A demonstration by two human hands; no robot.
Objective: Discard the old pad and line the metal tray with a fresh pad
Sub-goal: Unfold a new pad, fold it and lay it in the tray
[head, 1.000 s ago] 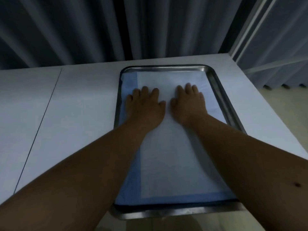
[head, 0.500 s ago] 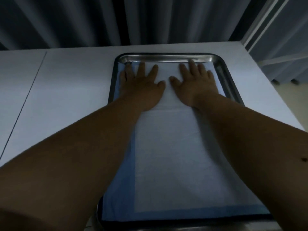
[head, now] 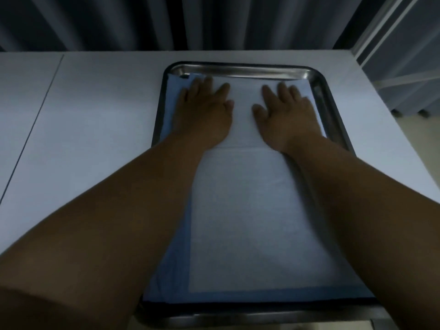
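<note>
A rectangular metal tray lies lengthwise in front of me on the white table. A fresh pad, white in the middle with a blue border, lies flat inside it and covers most of its floor. My left hand presses flat on the pad's far left part, fingers straight and near the far edge. My right hand presses flat on the far right part, fingers spread. Both palms face down. No old pad is in view.
The white table has a seam line on the left. Dark curtains hang behind its far edge. On the right, the table ends at an edge, with floor and a pale curtain frame beyond.
Both hands have slid along the pad away from me, from the middle toward the tray's far end, and have moved slightly apart.
</note>
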